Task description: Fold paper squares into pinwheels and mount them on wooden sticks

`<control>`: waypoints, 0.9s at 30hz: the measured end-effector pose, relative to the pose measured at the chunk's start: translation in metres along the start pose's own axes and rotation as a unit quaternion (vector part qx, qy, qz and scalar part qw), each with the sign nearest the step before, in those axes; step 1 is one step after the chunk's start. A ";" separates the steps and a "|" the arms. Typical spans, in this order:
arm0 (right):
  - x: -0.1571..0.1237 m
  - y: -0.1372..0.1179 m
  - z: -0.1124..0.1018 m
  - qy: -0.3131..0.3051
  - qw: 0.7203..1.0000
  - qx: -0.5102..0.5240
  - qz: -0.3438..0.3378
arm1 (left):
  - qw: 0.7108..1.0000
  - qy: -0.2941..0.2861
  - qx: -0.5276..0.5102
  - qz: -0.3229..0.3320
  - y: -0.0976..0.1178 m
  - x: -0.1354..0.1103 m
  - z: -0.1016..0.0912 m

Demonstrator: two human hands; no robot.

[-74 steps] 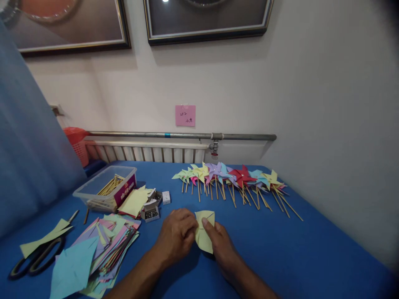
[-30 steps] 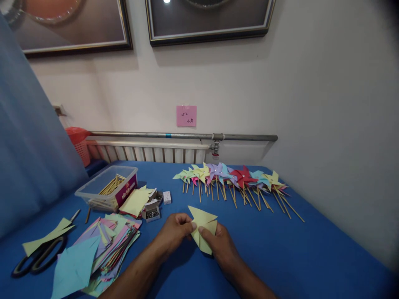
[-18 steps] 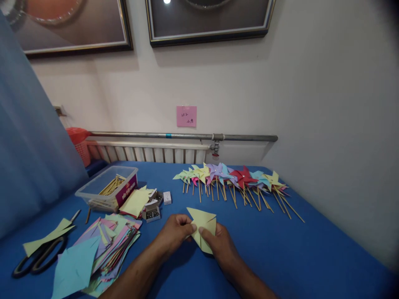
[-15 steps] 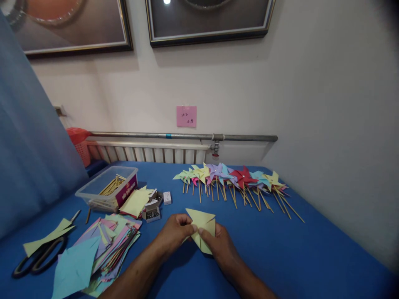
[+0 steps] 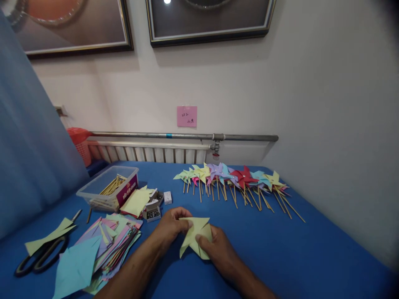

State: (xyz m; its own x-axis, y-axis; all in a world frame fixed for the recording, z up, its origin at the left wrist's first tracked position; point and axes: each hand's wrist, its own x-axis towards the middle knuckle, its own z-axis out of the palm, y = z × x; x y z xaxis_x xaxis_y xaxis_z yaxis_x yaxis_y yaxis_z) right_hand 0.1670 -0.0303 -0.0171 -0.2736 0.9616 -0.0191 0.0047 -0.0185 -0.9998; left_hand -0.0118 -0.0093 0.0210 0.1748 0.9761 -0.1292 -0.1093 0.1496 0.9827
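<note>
Between my two hands is a pale yellow paper square (image 5: 199, 229) with slits cut in from its corners, held a little above the blue table. My left hand (image 5: 175, 224) pinches its left side, thumb on top and fingers behind. On the right edge, my right hand (image 5: 215, 245) grips the paper with the thumb pressed near the middle. The fingertips under the sheet are hidden. Beyond my left hand lie small open boxes of metal pins (image 5: 153, 214) and a small closed white box (image 5: 167, 197).
Finished paper pinwheels (image 5: 243, 177) on sticks lie in a row at the back right. To the left are a clear plastic box (image 5: 90, 192) of sticks, stacked yellow paper (image 5: 136, 202), a pile of coloured paper (image 5: 77, 261) and scissors (image 5: 50, 254) under a yellow sheet.
The yellow paper has turned in my hands and sits slightly lower. My left fingers have shifted to its upper left part, and my right thumb has slid across the sheet.
</note>
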 end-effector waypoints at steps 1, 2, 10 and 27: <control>0.000 0.000 0.000 -0.005 1.000 -0.007 0.002 | 1.000 -0.012 0.017 0.000 0.001 0.000 -0.002; 0.000 0.001 -0.001 -0.008 1.000 -0.015 0.005 | 0.999 -0.028 0.033 -0.006 0.001 0.000 -0.003; 0.000 0.001 -0.002 -0.031 0.999 -0.035 -0.010 | 0.988 -0.082 0.128 -0.020 -0.005 -0.003 -0.005; -0.001 0.000 -0.001 -0.031 0.970 0.237 -0.039 | 0.992 0.055 -0.108 0.023 -0.009 0.005 0.003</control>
State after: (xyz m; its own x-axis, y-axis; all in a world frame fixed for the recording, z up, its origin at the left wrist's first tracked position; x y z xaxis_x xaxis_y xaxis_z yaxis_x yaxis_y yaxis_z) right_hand 0.1682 -0.0310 -0.0176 -0.3127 0.9472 0.0716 -0.4567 -0.0838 -0.8857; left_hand -0.0075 -0.0065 0.0117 0.0592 0.9921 -0.1109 -0.3235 0.1241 0.9381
